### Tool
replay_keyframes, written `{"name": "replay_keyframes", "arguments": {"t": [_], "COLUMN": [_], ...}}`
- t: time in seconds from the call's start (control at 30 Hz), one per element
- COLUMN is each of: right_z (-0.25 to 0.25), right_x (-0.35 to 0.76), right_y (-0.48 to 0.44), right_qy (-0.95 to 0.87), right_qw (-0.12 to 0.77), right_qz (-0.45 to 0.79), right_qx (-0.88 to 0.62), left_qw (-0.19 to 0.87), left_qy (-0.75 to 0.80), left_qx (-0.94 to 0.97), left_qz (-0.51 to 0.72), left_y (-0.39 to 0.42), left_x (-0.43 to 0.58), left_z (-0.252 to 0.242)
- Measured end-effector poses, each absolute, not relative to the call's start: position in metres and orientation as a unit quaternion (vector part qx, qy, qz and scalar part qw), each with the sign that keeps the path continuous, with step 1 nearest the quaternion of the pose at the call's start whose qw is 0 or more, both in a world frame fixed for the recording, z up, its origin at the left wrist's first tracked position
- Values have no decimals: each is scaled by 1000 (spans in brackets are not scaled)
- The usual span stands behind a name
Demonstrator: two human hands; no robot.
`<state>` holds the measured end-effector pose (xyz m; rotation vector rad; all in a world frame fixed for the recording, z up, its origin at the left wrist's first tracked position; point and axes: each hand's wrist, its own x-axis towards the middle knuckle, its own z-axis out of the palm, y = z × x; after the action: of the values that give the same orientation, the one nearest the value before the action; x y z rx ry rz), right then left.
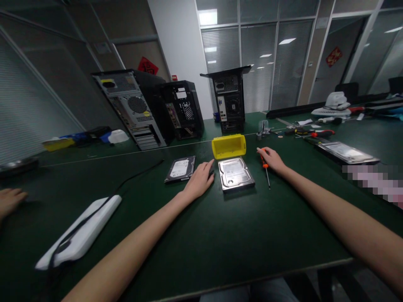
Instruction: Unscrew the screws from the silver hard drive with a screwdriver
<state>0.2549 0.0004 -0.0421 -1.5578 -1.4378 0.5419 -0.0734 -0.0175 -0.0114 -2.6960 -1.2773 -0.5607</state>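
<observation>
The hands (pixel 199 179) and forearms (pixel 141 240) are bare; the dim lap (pixel 270 292) seems clothed in grey.

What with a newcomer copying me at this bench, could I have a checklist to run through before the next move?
1. Screwdriver in the right hand: ok, held by its orange handle.
2. Screwdriver tip clear of the silver hard drive: ok, it points to the table beside it.
3. Silver hard drive lying flat: ok, label side up.
4. Left hand off both drives: cannot tell; it lies between the silver one and the black hard drive.
5. Loose screws in the yellow bin: cannot tell, too small to make out.
6. Other person's hand away from the drives: ok, at the far left.
</observation>
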Motion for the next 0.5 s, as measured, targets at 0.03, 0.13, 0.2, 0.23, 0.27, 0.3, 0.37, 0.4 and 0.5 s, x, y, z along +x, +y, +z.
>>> {"name": "replay_keyframes", "arguments": {"t": [0.03,0.13,0.2,0.23,0.27,0.3,0.37,0.4,0.5], "right_z": [-42,-42,-42,-42,-42,-42,-42,-42,-42], "right_x": [255,254,254,254,254,254,254,254,255], "right_y": [0,-1,-1,-1,-1,-1,0,0,0], "right_qy": [-584,-586,-587,-588,-588,-589,-589,-589,-589], "right_qw": [459,461,462,463,463,463,462,461,458], "right_qz": [218,215,215,214,213,212,210,209,205], "right_qx": [-633,-630,-628,-628,-628,-628,-629,-630,-633], "left_qw": [43,0,-14,-13,-10,-6,5,14,56], "left_qy": [-422,-429,-436,-439,-441,-442,-441,-443,-442], "left_qx": [-886,-885,-882,-881,-880,-880,-880,-880,-882], "left_qz": [-186,-181,-177,-176,-176,-177,-175,-173,-157], "left_y": [-15,-12,-13,-15,-16,-18,-20,-21,-22], "left_x": [-74,-75,-77,-78,-79,-79,-77,-76,-70], "left_z": [-13,-16,-16,-15,-14,-13,-11,-11,-9]}}
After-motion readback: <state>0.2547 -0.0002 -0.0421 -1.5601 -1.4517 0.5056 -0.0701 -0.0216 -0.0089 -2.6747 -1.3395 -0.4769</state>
